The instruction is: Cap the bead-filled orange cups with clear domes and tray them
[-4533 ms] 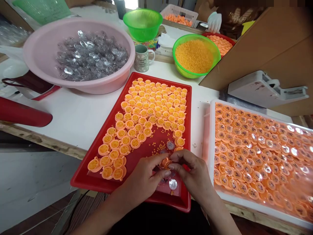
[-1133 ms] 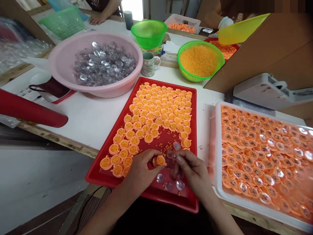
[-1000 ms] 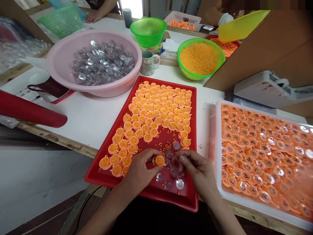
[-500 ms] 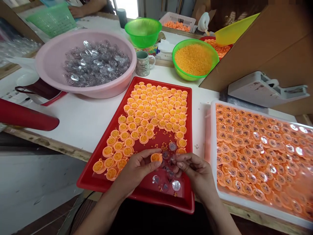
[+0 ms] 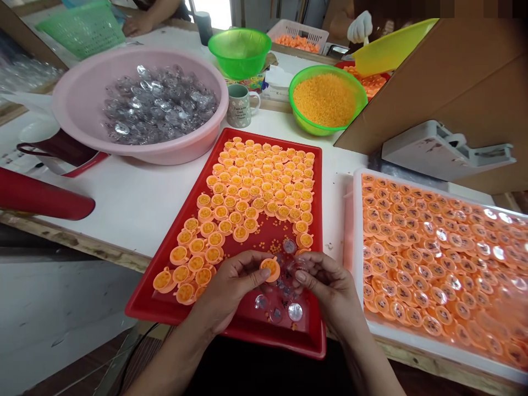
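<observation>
Between the thumb and fingers of my left hand (image 5: 231, 286) is a small orange toy teacup (image 5: 270, 269) on its saucer, with yellow bits inside. My right hand (image 5: 332, 283) pinches a clear plastic disc (image 5: 297, 265) close to the cup's right side; the two are apart. Both hands are over the near part of a red tray (image 5: 165, 305). Rows of similar filled cups (image 5: 264, 179) cover the tray's far and left parts. Loose clear discs (image 5: 295, 312) and scattered yellow bits (image 5: 272, 247) lie on the tray beneath my hands.
A pink basin (image 5: 82, 121) of clear discs stands at the left. Behind the tray are a mug (image 5: 239, 107), a green bowl (image 5: 241, 52) and another bowl of yellow bits (image 5: 324, 102). A white bin (image 5: 358, 231) of covered cups is at right. Co-workers' hands show across the table.
My left hand has tipped the teacup and brought it slightly right, nearer my right hand. The clear disc in my right hand now shows more plainly. Across the table, a gloved hand has shifted right.
</observation>
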Demonstrator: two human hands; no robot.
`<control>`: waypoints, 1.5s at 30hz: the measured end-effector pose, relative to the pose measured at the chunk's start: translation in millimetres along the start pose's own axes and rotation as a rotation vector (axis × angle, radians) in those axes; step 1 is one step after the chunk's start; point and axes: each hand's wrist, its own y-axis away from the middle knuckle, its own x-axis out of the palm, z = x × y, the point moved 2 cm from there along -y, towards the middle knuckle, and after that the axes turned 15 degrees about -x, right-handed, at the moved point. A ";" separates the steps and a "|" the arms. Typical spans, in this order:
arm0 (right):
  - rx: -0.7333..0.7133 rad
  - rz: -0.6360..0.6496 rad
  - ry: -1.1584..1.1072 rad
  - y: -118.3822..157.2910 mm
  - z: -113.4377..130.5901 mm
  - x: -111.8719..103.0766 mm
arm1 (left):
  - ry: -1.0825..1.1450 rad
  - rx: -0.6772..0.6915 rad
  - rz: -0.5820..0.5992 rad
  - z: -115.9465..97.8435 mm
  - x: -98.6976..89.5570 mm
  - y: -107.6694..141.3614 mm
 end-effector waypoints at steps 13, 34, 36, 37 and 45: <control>0.093 0.003 -0.176 -3.1 3.6 4.9 | 0.146 -0.057 0.014 0.2 1.9 -2.0; 0.100 0.145 0.167 -13.0 14.1 5.6 | -0.091 0.027 0.019 0.0 16.0 -0.5; 0.112 0.122 0.145 -11.8 11.8 5.4 | -0.086 0.056 -0.012 -0.3 16.3 -0.7; 0.117 0.104 0.138 -11.0 10.1 4.9 | -0.081 0.062 -0.030 -0.2 16.3 -1.0; 0.064 0.085 0.106 -8.9 10.0 1.8 | -0.015 0.023 -0.064 3.5 16.7 -5.6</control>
